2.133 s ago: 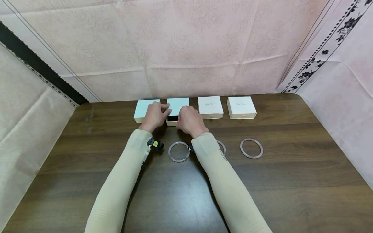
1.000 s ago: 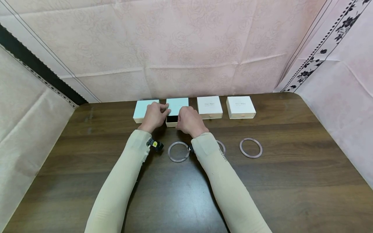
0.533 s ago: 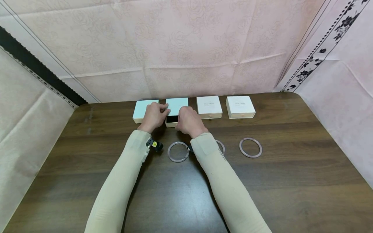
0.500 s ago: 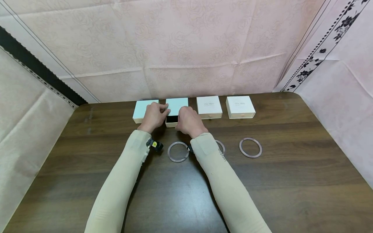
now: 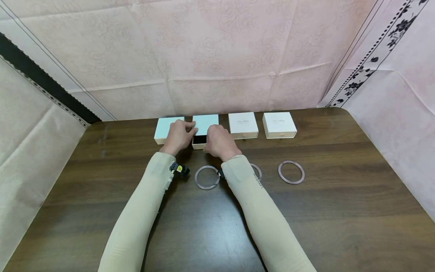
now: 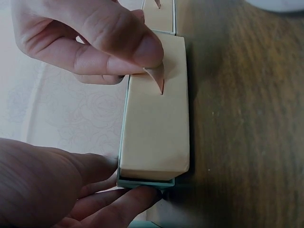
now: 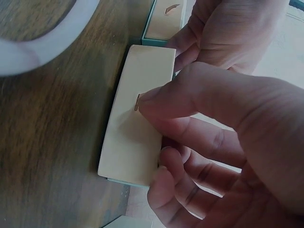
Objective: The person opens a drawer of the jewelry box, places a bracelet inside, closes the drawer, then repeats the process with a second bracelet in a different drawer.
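A turquoise drawer box [image 5: 205, 121] stands second from left in a row at the table's back. Its cream drawer [image 6: 152, 128] sticks partway out toward me, and a strip of dark interior shows. My right hand [image 5: 222, 142] pinches the small ribbon pull tab [image 6: 156, 80] on the drawer front between thumb and finger. My left hand [image 5: 177, 136] holds the box's sleeve at its left end, with thumb and fingers around the corner in the left wrist view. Left of it is another turquoise box [image 5: 165, 126], partly behind the left hand.
Two white boxes [image 5: 243, 122] with cream drawers complete the row on the right. Three pale purple bangles lie on the brown table [image 5: 136, 226]: a left bangle [image 5: 196, 177], a middle bangle [image 5: 259, 172] partly under my right forearm, and a right bangle [image 5: 292, 183]. Patterned cloth hangs behind.
The drawer of the second box has slid slightly further out toward me, with my right hand on its tab. My left hand stays at the sleeve. The bangles lie as before.
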The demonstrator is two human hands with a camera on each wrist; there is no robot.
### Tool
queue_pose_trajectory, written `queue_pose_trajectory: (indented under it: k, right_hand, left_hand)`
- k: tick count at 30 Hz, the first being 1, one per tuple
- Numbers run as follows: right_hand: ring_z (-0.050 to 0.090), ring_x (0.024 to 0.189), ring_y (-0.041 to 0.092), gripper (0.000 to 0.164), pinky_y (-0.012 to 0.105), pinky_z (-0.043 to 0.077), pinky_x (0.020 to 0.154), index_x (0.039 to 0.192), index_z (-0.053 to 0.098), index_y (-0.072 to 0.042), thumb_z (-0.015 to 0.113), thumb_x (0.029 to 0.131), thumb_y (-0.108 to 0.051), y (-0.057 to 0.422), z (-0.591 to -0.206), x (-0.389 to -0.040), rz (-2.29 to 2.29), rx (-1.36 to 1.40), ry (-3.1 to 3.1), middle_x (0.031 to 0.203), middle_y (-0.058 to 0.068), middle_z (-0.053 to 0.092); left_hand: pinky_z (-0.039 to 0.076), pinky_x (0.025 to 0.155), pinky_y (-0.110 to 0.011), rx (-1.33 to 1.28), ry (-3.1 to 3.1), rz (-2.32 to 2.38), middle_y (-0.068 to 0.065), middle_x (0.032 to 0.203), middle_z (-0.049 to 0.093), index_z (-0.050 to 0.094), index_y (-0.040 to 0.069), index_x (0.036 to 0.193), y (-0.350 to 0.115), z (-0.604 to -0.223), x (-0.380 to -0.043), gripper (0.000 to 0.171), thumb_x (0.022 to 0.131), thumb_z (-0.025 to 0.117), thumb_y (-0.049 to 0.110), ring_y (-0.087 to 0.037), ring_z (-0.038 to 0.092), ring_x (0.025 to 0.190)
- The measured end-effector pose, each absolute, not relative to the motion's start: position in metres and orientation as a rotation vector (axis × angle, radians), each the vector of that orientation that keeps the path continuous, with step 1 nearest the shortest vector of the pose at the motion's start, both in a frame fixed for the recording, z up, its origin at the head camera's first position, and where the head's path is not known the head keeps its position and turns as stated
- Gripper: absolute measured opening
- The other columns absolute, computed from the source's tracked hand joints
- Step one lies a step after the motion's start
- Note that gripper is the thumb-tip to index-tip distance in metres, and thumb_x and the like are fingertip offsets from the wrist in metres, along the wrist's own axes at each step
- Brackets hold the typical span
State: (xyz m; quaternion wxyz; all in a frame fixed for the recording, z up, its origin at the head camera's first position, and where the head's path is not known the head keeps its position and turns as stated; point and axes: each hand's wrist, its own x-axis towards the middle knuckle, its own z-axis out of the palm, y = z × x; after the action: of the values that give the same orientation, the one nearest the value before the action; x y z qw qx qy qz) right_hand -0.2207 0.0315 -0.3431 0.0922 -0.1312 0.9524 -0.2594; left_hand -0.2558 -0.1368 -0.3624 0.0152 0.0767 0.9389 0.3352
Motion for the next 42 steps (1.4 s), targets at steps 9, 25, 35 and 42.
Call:
queue_pose_trajectory:
  k: [9,25,35,42]
  right_hand:
    - [0.048,0.05,0.015,0.039,0.027,0.042,0.047,0.057,0.056,-0.011,0.073,0.091,-0.011,0.0299,-0.3424,-0.2204,-0.787,-0.391,2.82,0.053,-0.002,0.047]
    - [0.049,0.052,0.016,0.034,0.028,0.042,0.047,0.06,0.058,-0.01,0.073,0.09,-0.011,0.0303,-0.3416,-0.22,-0.751,-0.398,2.816,0.057,-0.001,0.049]
    - [0.05,0.053,0.016,0.031,0.028,0.043,0.048,0.062,0.061,-0.009,0.075,0.089,-0.013,0.0311,-0.3412,-0.2193,-0.726,-0.404,2.815,0.058,0.0,0.052]
    - [0.052,0.055,0.017,0.028,0.028,0.043,0.048,0.062,0.063,-0.009,0.074,0.088,-0.011,0.0314,-0.3402,-0.2188,-0.703,-0.409,2.823,0.06,0.001,0.055]
  left_hand:
    - [0.04,0.053,-0.029,0.23,2.921,1.048,-0.008,0.061,0.06,0.062,0.008,0.14,-0.1381,-0.3612,-0.256,0.039,0.105,0.059,0.024,-0.013,0.035,0.041]
    - [0.038,0.05,-0.027,0.229,2.92,1.046,-0.019,0.088,0.074,0.062,0.008,0.14,-0.1375,-0.3627,-0.2563,0.039,0.105,0.06,0.023,-0.012,0.033,0.039]
    - [0.039,0.052,-0.028,0.245,2.923,1.053,-0.014,0.074,0.066,0.061,0.007,0.14,-0.1368,-0.3622,-0.2546,0.039,0.105,0.06,0.023,-0.012,0.035,0.041]
    - [0.038,0.049,-0.028,0.241,2.908,1.066,-0.017,0.078,0.067,0.06,0.007,0.141,-0.1367,-0.362,-0.2549,0.039,0.105,0.059,0.023,-0.012,0.035,0.041]
